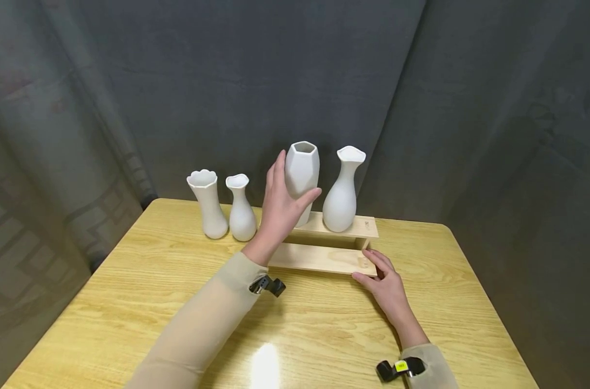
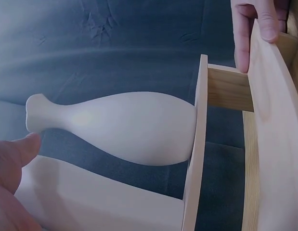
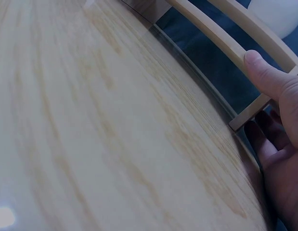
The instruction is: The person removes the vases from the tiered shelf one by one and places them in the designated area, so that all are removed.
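My left hand point(image 1: 281, 208) holds a tall white faceted vase point(image 1: 303, 168), fingers along its left side and thumb across its front. The vase stands on the upper step of a two-step wooden stand point(image 1: 319, 258). To its right on that step is a white slim-necked vase point(image 1: 344, 194) with a wavy rim, seen sideways in the left wrist view. At the right end of the stand's lower step, my right hand point(image 1: 384, 281) grips the board, its thumb point(image 3: 264, 72) at the front edge and its fingers round the end.
Left of the stand, a white vase with a scalloped rim point(image 1: 207, 205) and a smaller round-bellied white vase point(image 1: 241, 210) stand side by side on the wooden table point(image 1: 324, 335). A dark grey curtain point(image 1: 246, 81) hangs behind the table's back edge.
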A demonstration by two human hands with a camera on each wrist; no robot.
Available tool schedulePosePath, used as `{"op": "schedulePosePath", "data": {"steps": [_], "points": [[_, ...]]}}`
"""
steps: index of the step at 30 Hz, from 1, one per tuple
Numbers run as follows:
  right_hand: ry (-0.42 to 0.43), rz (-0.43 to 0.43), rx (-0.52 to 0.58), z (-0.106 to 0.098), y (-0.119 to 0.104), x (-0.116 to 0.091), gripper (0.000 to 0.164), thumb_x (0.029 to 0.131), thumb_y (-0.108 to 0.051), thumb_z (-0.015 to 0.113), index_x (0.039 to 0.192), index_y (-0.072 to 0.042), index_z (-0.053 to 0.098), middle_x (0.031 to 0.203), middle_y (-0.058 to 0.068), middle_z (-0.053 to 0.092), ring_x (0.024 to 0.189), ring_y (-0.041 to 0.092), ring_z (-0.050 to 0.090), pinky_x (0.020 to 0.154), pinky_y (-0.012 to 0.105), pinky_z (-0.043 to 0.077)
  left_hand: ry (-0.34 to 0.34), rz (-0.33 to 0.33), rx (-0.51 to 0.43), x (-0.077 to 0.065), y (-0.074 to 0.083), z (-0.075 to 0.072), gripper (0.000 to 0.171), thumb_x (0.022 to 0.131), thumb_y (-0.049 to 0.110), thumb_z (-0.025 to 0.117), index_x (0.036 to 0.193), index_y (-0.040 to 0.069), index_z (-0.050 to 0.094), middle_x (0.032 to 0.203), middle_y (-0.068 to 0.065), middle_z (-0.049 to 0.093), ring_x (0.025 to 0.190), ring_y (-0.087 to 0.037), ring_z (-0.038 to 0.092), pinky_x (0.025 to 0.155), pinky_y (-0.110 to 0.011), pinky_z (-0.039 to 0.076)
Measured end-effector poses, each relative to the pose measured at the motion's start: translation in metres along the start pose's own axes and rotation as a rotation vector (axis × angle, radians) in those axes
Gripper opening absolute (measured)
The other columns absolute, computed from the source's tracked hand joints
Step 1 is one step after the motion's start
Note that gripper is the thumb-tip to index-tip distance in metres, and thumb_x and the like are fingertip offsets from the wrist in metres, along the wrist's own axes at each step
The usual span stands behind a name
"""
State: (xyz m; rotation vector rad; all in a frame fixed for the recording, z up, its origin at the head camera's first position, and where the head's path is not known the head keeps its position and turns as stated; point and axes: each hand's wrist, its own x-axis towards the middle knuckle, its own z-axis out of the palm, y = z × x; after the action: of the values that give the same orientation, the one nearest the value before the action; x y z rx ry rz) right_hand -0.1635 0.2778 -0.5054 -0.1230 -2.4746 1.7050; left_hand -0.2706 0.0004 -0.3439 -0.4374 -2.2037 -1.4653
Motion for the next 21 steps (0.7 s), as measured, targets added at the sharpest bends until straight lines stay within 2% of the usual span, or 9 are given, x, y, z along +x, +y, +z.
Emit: {"op": "schedulePosePath", "data": {"steps": [7, 21], "points": [[-0.001, 0.003, 0.002, 0.0018, -0.0004, 0.0001, 0.077, 0.096, -0.031, 0.089, 0.163, -0.014, 0.055, 0.175, 0.011, 0.033, 0.162, 0.031, 0.034, 0.097, 0.003, 0.043, 0.007, -0.037, -0.013, 0.0031, 0.0033, 0.0026, 0.110, 0.093, 0.033, 0.093, 0.176, 0.019, 0.023, 0.165, -0.019, 0.042, 0.137, -0.035, 0.053, 0.108, -0.056, 0.051], [0.006, 0.004, 0.002, 0.0025, 0.0005, -0.0001, 0.077, 0.096, -0.031, 0.090, 0.163, -0.014, 0.056, 0.175, 0.011, 0.033, 0.161, 0.031, 0.035, 0.096, 0.003, 0.044, 0.038, -0.018, 0.009, 0.0062, 0.0024, 0.0029, 0.098, 0.095, 0.027, 0.091, 0.172, 0.013, 0.033, 0.156, -0.021, 0.052, 0.132, -0.038, 0.058, 0.105, -0.057, 0.052]]}}
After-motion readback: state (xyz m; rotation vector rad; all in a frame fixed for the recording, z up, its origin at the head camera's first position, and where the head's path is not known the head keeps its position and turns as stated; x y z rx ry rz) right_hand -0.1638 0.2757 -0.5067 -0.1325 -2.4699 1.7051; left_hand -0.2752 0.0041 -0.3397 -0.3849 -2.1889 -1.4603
